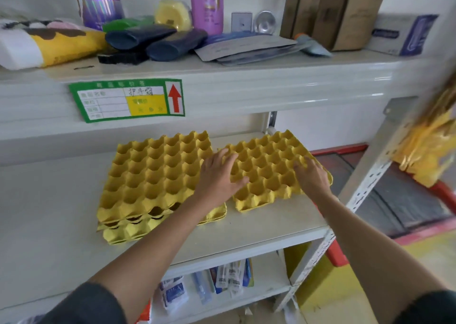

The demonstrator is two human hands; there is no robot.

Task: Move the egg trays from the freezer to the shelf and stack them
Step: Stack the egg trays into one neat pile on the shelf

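Both our forearms reach in: left hand (218, 175) and right hand (312, 175) rest with spread fingers on the single yellow moulded-pulp egg tray (269, 170), apparently gripping nothing. It lies on the white metal shelf (259, 227) beside the yellow tray stack (153, 183). Next, we lift it onto that stack, cups aligned.

Yellow egg trays (158, 175) with a honeycomb cell pattern lie on the pale grey-white shelf (271, 222). The label (128, 100) is green-bordered, white and yellow, with a red arrow. Purple bottles (206, 5) stand above.
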